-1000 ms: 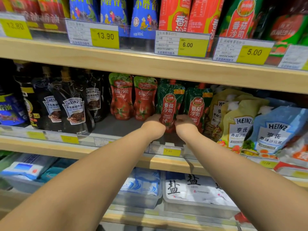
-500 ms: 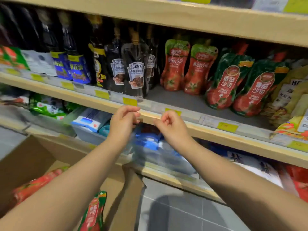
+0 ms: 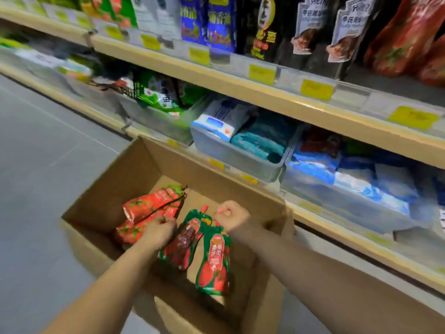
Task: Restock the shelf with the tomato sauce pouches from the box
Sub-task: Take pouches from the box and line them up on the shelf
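Both arms reach down into the open cardboard box (image 3: 134, 165) on the floor. The left hand (image 3: 157, 231) is curled over red pouches (image 3: 150, 206); whether its grip has one is hidden. The right hand (image 3: 230, 214) is a closed fist above green-topped tomato sauce pouches (image 3: 212, 261), holding nothing seen. Bare box floor shows at 12 o'clock. Beyond, the blurry shelf (image 3: 277, 100) is cut off.

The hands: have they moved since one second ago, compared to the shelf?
Yes. Both hands, left and right, went from the pouch shelf down into the cardboard box, below the shelves.
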